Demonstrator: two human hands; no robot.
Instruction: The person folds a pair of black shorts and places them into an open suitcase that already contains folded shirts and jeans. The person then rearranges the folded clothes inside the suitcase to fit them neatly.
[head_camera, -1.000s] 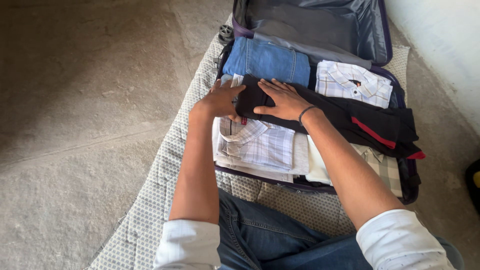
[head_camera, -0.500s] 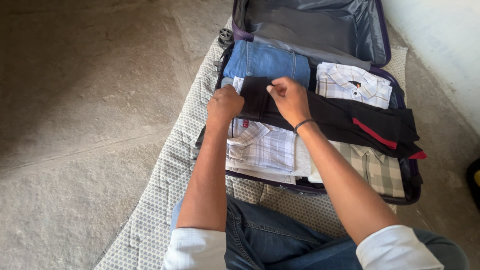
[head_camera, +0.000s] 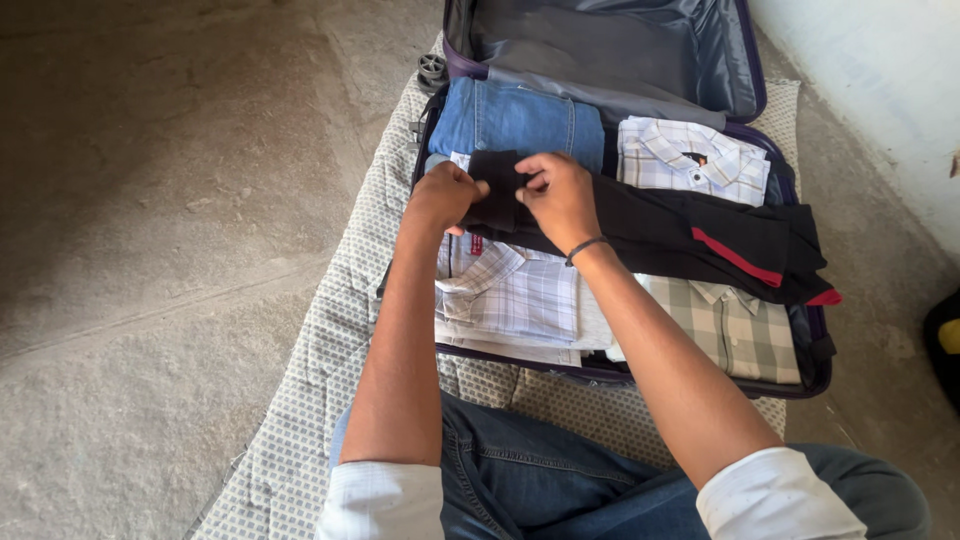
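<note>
bare concrete floor (head_camera: 170, 200) fills the left side, with a patterned mat (head_camera: 330, 330) spread over it. on the mat lies an open suitcase (head_camera: 815, 370), its lid (head_camera: 620, 45) propped up at the far end. the left hand (head_camera: 445, 195) is curled shut on the near-left end of a black garment (head_camera: 680, 225) with red trim, which stretches across the packed clothes. just beside it, the right hand (head_camera: 560, 195), a dark band at its wrist, pinches the same end with fingers closed. folded jeans (head_camera: 515, 120) sit behind the hands, a light checked shirt (head_camera: 510, 295) in front of them, a white checked shirt (head_camera: 690, 160) and a greenish plaid shirt (head_camera: 740, 330) further right.
</note>
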